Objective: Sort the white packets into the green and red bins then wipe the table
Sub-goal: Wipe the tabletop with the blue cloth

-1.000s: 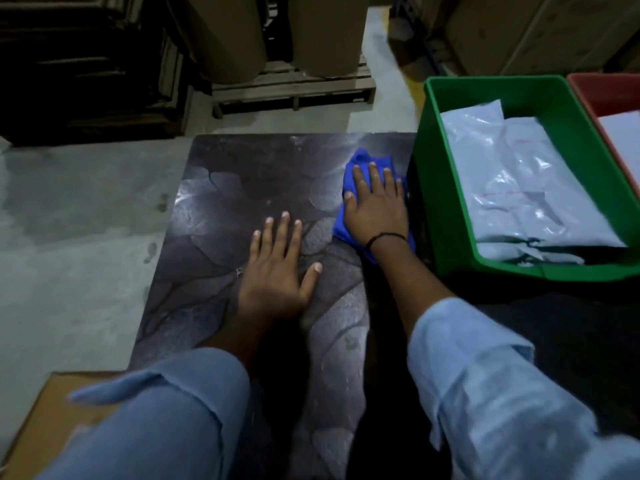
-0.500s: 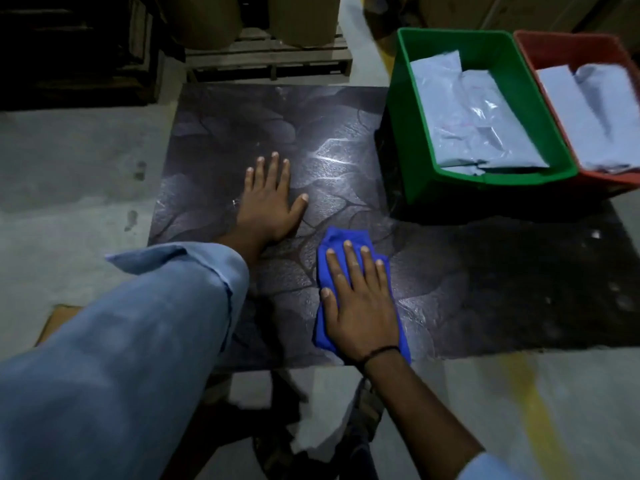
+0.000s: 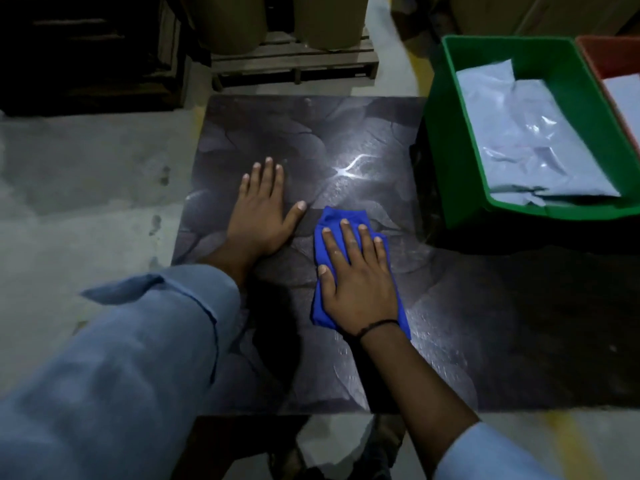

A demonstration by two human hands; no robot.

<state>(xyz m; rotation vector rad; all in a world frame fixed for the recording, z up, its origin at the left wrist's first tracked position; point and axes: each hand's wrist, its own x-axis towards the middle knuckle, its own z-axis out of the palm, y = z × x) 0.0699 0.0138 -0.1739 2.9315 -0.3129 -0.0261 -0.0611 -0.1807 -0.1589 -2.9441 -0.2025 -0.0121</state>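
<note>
On the dark patterned table point(image 3: 311, 140), near its middle, the left hand point(image 3: 261, 220) lies flat, palm down. Its four fingers are straight and close together and its thumb is splayed out to the side, pointing toward the cloth. Just beside it, the right hand point(image 3: 356, 282) presses down on a folded blue cloth point(image 3: 332, 220). That hand's fingers are straight and slightly spread, and its thumb runs along the cloth's left edge. The cloth lies flat on the tabletop and shows beyond the fingertips and at both sides of the palm. A thin black band point(image 3: 377, 325) circles the right wrist, and a light blue sleeve point(image 3: 138, 341) covers the left forearm.

At the table's far right stands the green bin point(image 3: 446, 140), holding several white packets point(image 3: 526, 143) stacked flat inside it. The red bin point(image 3: 609, 53) sits touching its right side, cut off by the frame edge, with part of another white packet point(image 3: 627, 95) visible in it.

Beyond the table, a wooden pallet point(image 3: 294, 64) on the concrete floor point(image 3: 86, 202) carries large brown rolls point(image 3: 228, 22).
</note>
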